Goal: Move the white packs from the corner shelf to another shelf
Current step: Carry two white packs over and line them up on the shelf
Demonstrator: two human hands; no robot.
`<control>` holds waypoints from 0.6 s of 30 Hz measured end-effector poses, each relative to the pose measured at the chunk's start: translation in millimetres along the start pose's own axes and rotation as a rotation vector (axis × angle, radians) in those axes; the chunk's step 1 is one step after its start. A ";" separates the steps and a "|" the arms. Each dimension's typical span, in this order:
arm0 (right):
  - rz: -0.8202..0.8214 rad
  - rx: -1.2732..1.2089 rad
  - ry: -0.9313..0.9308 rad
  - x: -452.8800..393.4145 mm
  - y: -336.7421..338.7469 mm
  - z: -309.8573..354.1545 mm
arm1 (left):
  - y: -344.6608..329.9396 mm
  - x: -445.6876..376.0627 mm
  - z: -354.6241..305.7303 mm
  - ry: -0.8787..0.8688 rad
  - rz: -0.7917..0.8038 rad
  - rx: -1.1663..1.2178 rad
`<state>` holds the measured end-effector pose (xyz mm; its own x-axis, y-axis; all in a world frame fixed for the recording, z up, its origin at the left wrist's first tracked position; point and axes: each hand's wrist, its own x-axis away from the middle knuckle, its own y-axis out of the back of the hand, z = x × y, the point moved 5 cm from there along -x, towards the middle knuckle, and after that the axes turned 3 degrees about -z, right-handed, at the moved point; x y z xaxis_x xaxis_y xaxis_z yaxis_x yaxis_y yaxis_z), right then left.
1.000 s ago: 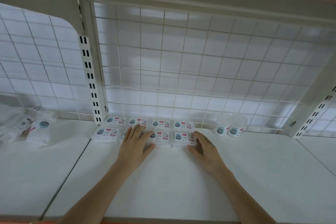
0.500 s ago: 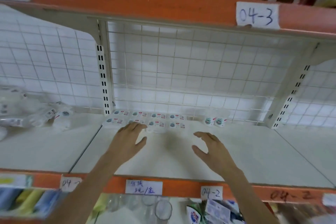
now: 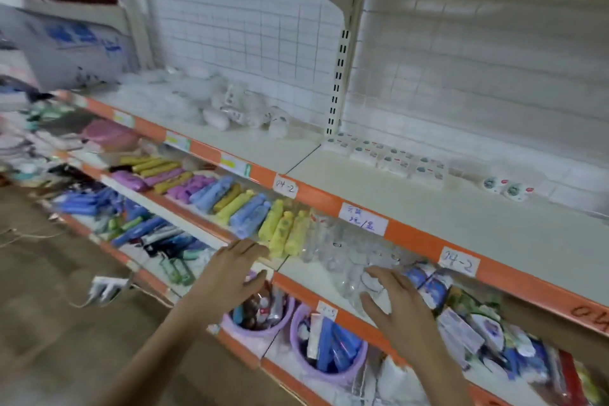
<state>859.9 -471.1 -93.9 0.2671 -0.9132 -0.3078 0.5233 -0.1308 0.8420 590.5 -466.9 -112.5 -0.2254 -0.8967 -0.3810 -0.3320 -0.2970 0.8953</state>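
Observation:
Several flat white packs with small printed labels lie in two rows at the back of a white shelf, just right of the slotted upright. A pile of soft white wrapped packs lies on the neighbouring shelf section to the left, toward the corner. My left hand hovers with fingers spread in front of the lower shelves, holding nothing. Level with it to the right, my right hand is also spread and empty. Both hands are well below and in front of the white packs.
Two small round tubs sit right of the flat packs. Lower shelves hold coloured umbrellas, clear glassware and purple buckets of items. Orange shelf edges carry handwritten labels. A wire grid backs the shelves. A brown floor lies at left.
Both hands have left the flat white packs and dropped back below the shelf edge, empty. The view has pulled back and swung left, showing the lower shelves and the floor.

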 end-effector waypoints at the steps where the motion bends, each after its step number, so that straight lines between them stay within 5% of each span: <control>1: 0.032 -0.020 0.029 -1.4 -9.2 14.6 | 10.4 14.8 10.1 0.038 -0.007 -0.018; 8: 0.196 -0.123 0.206 -33.5 -75.4 114.4 | 75.1 101.7 101.3 0.376 -0.049 -0.113; 18: 0.264 -0.177 0.306 -121.2 -179.5 272.1 | 150.5 163.5 272.2 0.596 -0.155 -0.118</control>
<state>513.4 -441.9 -87.2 0.6235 -0.7466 -0.2322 0.5288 0.1839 0.8285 254.4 -568.8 -102.8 0.3784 -0.8590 -0.3449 -0.2091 -0.4423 0.8722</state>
